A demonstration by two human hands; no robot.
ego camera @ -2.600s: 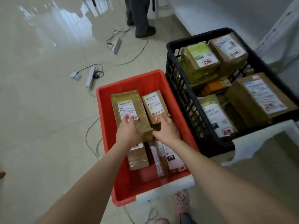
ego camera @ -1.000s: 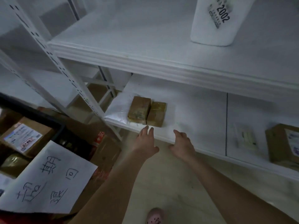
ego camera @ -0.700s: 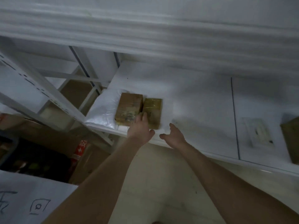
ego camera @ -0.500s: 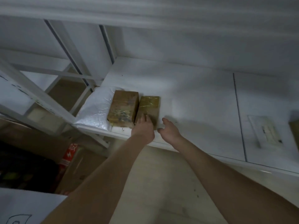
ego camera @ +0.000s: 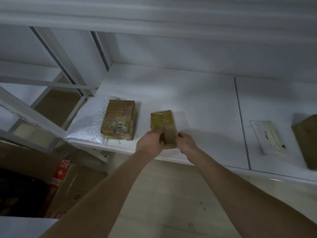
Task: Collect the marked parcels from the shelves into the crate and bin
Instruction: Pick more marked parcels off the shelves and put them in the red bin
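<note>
A small brown taped parcel (ego camera: 163, 123) is tilted up off the white lower shelf (ego camera: 197, 103), held at its near end by both hands. My left hand (ego camera: 150, 142) grips its left side and my right hand (ego camera: 187, 141) grips its right side. A larger brown taped parcel (ego camera: 119, 121) lies flat on the shelf to the left, partly on a white padded mailer (ego camera: 87, 125). No mark is visible on either parcel from here. The crate and the bin are out of view.
A flat white envelope (ego camera: 268, 137) and the corner of another brown box (ego camera: 307, 140) lie on the shelf at right. White shelf uprights (ego camera: 56, 54) stand at left. Cardboard boxes (ego camera: 75, 188) sit on the floor under the shelf. An upper shelf edge (ego camera: 154, 16) runs overhead.
I turned from the red bin to the shelf and reached in. Both hands have closed on the small parcel, pulled it right, away from the larger one, and tipped it up.
</note>
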